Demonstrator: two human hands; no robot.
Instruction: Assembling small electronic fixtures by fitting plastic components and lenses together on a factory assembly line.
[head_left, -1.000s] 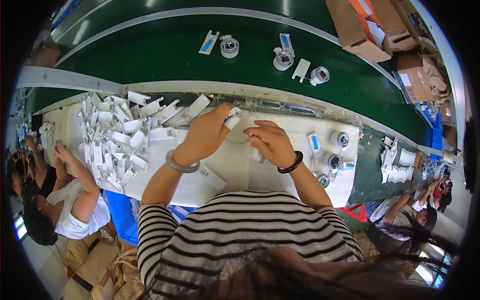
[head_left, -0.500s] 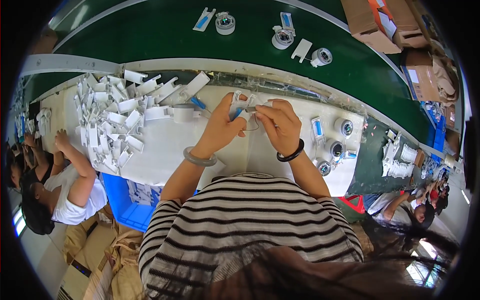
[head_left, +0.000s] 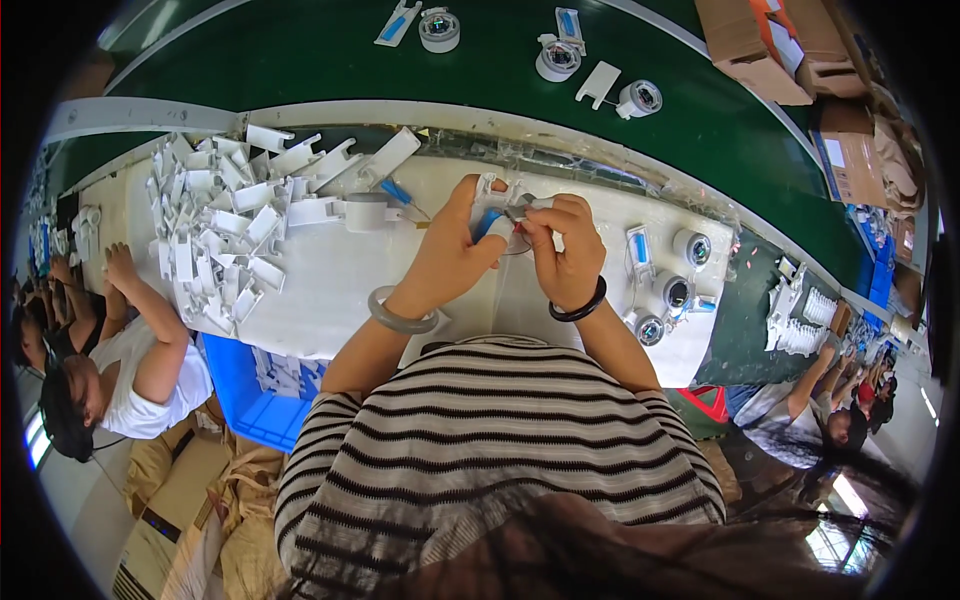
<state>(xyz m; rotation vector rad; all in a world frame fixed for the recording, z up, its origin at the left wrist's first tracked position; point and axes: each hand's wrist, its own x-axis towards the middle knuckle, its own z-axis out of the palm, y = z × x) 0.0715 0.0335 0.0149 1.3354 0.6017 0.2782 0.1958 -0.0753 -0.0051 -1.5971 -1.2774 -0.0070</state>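
My left hand is closed round a white plastic housing that holds a blue cylindrical cell. Over the housing's right side my right hand pinches a small grey piece, its kind hard to make out. A thin wire loops below the fingertips, with a speck of red by it. To the left of my left hand, a white cylindrical housing with an arm lies beside a loose blue cell with wires.
White plastic housings are heaped on the left of the white work surface. Several round lens units with blue cells sit at right. Beyond a raised ledge, more units lie on a green belt. A blue crate stands below; co-workers sit either side.
My right fingers have shifted slightly on the grey piece, which now sits tilted over the housing. A bit of red shows beneath them. My left hand keeps its hold.
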